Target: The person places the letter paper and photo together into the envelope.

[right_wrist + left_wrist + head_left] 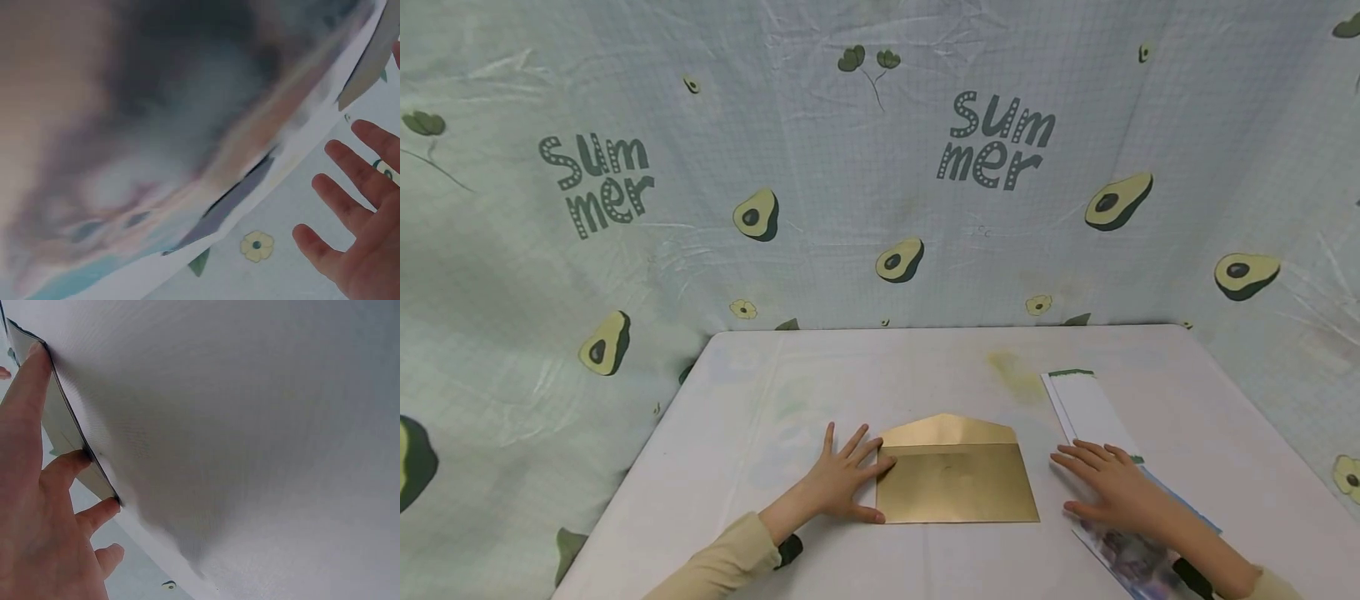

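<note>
A gold envelope [958, 487] lies flat on the table with its pointed flap opened out toward the far side. My left hand [842, 482] is spread at its left side, thumb at the near left corner and fingertips on the left edge. In the left wrist view, straight fingers [100, 515] touch the rim of the envelope [99, 482]. To the right, my right hand [1108, 487] stretches its fingers over the near end of a white strip with green ends [1093, 408]. Beneath its wrist lies a glossy printed picture sheet [1138, 557], partly hidden by the arm. This hand holds nothing.
A blue-edged piece [1183, 500] shows beside the right forearm. The pale table [850, 367] has a faint yellowish stain toward the back. Cloth printed with avocados [752, 215] hangs behind the table and at both sides.
</note>
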